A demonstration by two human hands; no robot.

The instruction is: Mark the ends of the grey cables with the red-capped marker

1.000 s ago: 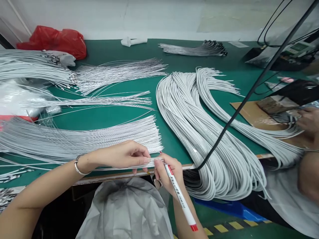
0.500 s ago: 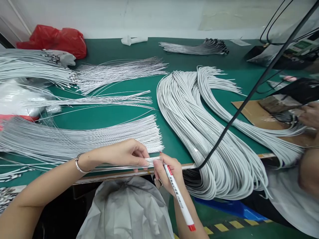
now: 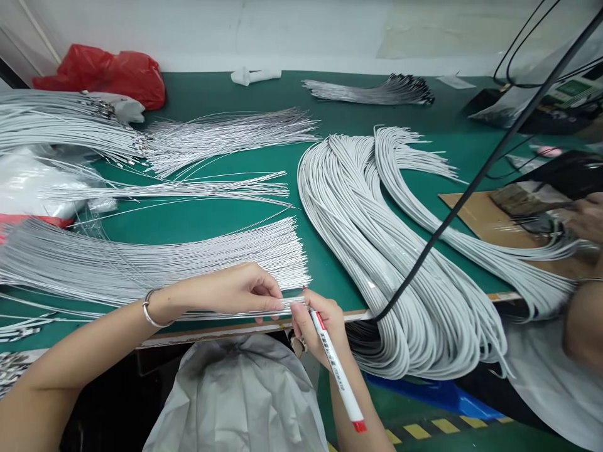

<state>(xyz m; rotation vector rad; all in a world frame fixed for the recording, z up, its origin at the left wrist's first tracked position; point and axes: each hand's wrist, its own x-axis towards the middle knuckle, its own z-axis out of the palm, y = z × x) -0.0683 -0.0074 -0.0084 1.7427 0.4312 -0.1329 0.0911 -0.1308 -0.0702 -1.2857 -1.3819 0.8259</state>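
At the front edge of the green table, my left hand (image 3: 254,292) is closed around a few thin grey-white cables (image 3: 211,316). Their ends reach the fingertips of my right hand (image 3: 323,323). That hand grips a white marker pen (image 3: 340,375) with red ends, its barrel slanting down toward me; its thumb and finger also meet at the cable ends. Whether the pen's tip touches the cables is hidden. Just beyond my left hand lies a wide spread of thin grey cables (image 3: 226,251), their ends lined up on the right.
Thick looped bundles of white cable (image 3: 358,232) hang over the table edge at right, crossed by a black cord (image 3: 438,232). A co-worker's arm (image 3: 584,320) is at far right. Smaller cable bundles (image 3: 235,135) and a red plastic bag (image 3: 103,75) lie farther back.
My hands stay almost in the same place. The marker's lower end has shifted slightly left. Fewer loose cables show along my left forearm.
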